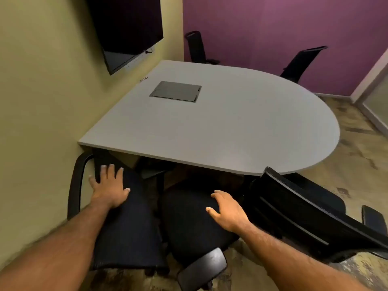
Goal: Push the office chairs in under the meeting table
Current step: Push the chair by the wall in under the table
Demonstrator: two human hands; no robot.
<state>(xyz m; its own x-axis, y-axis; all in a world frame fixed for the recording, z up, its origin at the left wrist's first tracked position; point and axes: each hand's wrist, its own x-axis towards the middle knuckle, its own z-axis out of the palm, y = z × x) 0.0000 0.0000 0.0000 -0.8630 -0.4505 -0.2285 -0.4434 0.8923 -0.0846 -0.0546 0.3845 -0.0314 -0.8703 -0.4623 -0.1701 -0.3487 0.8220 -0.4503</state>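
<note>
The grey meeting table (pixel 241 127) has a straight near edge and a rounded right end. A black office chair (pixel 128 229) stands at its near left corner, against the wall, partly under the edge. My left hand (pixel 110 190) lies flat on its dark fabric with the fingers spread. A second black chair (pixel 189 223) stands beside it, turned sideways, its backrest (pixel 298 217) leaning to the right, outside the table. My right hand (pixel 226 211) is over that chair's seat, fingers apart and gripping nothing. Two more black chairs (pixel 196 47) (pixel 300 61) stand at the table's far side.
A dark screen (pixel 126 32) hangs on the yellow wall to the left. A grey cover plate (pixel 176 91) is set into the tabletop. The second chair's armrest (pixel 202 267) juts toward me. Patterned floor (pixel 346 164) spreads to the right, up to a glass partition (pixel 375 97).
</note>
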